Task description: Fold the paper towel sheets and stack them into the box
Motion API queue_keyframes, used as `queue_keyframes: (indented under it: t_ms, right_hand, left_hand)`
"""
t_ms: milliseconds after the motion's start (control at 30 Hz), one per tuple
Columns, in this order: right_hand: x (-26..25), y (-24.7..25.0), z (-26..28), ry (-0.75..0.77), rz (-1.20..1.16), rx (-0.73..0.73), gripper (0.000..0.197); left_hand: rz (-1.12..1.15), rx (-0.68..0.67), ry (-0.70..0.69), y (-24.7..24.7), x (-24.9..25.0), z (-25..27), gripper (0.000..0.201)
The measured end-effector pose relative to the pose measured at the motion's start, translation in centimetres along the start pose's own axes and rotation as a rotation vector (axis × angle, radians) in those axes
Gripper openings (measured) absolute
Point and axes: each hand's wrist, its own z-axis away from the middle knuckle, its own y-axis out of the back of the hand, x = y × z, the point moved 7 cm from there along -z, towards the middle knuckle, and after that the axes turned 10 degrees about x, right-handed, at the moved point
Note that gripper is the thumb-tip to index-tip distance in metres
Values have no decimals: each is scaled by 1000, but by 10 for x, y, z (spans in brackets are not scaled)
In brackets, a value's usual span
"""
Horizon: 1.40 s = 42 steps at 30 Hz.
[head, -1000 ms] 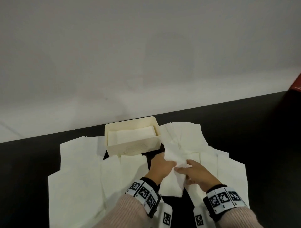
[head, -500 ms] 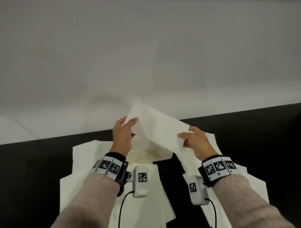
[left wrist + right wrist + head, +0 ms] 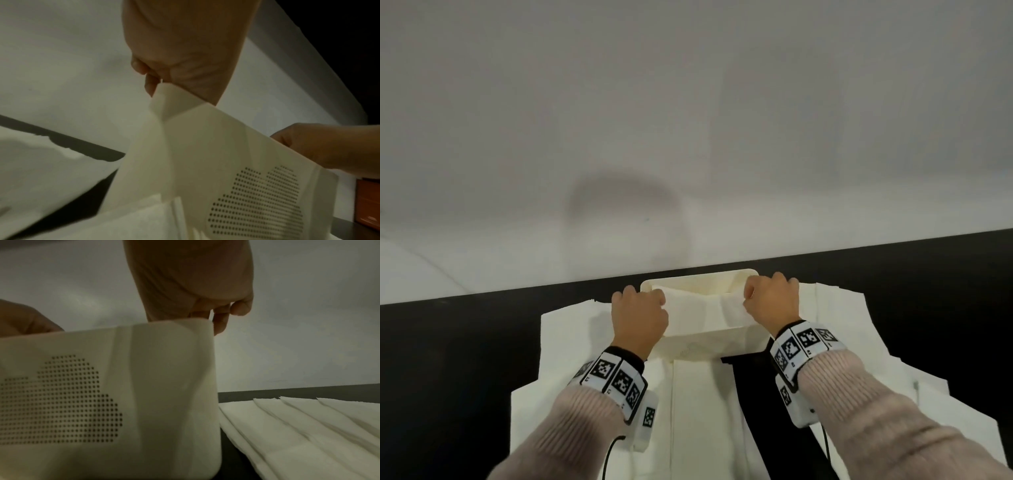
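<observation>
Both hands hold one folded sheet [image 3: 702, 313] over the open top of the box [image 3: 702, 346]. The left hand [image 3: 638, 317] has its fingers curled and pinches the sheet's left end. The right hand [image 3: 772, 298] pinches the right end the same way. Holding both ends keeps the sheet stretched flat, so I think it can go down without bunching up.

The sheet sits between the two hands, just inside the box rim. It looks like it is being lowered in, but I cannot tell if it touches anything inside yet.

The box is snug. Its side walls are just beside each hand's knuckles, so the fingers have little room to go deeper. Letting go near the top may be easier.

The box front has a patch of tiny holes [image 3: 59, 400].

More flat sheets [image 3: 859, 342] lie on the dark table [image 3: 448, 342], out past each wrist and below the hands. They overlap, with their edges stepped like stairs. These are not folded yet. A bare dark strip runs beside the right wrist.
</observation>
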Motion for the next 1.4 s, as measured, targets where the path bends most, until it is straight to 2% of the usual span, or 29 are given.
queue_keyframes:
  t_ms: [67,133,267,400,467,533,633,700,767,867,933,967,1067,1167,1267,1400]
  right_hand:
    - [-3,-8,-1,44,117,-30,24]
    - [-4,-10,-1,53,134,-26,25]
    - [-3,9,5,28,-72,74,22]
    - [42,34,26,-174,-310,107,22]
    - [78,40,43,-314,-447,31,26]
    - [124,43,70,-476,-461,-60,34]
    - [204,40,126,-740,-414,-95,43]
    - [247,32,170,-885,-347,-139,46]
    - [278,22,210,-1011,-343,-155,47]
    - [293,6,254,-1174,-435,-185,49]
    - [292,-4,265,-1198,-481,-187,53]
    - [290,-8,266,-1187,-506,-167,53]
    - [280,-15,263,-1154,-576,-144,45]
    - [268,-21,258,-1095,-590,-175,38]
    - [257,-21,254,-1025,-576,-242,15]
    - [252,-18,254,-971,-592,-250,29]
  left_hand:
    - [-92,-46,-47,-6,3,-2,27]
    - [-147,-64,-70,-10,4,-5,25]
    - [-84,-20,-65,-1,12,-6,27]
    - [166,114,-60,28,44,4,28]
    - [344,134,-68,42,70,12,26]
    - [507,110,-85,52,100,25,23]
    - [774,-70,-59,45,147,55,18]
    - [859,-226,-37,32,175,79,23]
    - [897,-413,14,11,197,104,34]
    - [959,-681,193,-35,218,148,57]
    - [1028,-718,318,-55,225,168,77]
    - [1081,-698,375,-59,228,174,79]
    - [1177,-646,535,-65,231,179,77]
    - [1204,-619,634,-67,232,176,75]
    - [1243,-636,679,-72,234,174,71]
    - [1227,-583,603,-77,235,171,48]
